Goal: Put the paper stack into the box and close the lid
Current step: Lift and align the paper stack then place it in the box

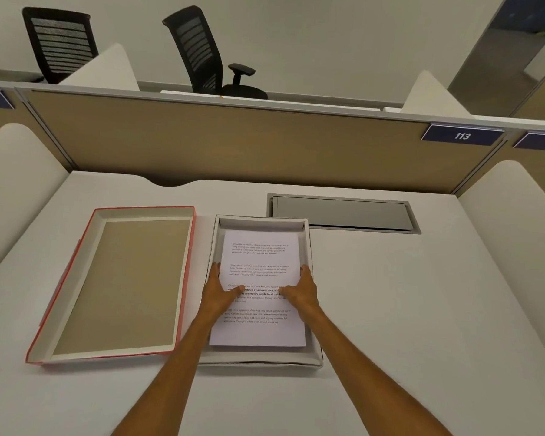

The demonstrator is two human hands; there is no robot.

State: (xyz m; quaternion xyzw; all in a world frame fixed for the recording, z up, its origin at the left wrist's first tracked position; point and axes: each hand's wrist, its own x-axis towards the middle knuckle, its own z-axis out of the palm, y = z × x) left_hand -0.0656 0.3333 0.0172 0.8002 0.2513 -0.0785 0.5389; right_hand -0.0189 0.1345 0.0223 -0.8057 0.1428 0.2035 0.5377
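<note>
Two black office chairs stand beyond the tan partition; a grey hatch sits in the white surface.

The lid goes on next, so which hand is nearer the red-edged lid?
Left. The left hand grips the paper stack's lid-side edge; the right hand holds the far edge from the lid.

Matt white desk; smooth printed paper stack; white cardboard box; lid with red card walls and raw brown board inside; brushed grey metal cable hatch by the desk's far edge
</note>
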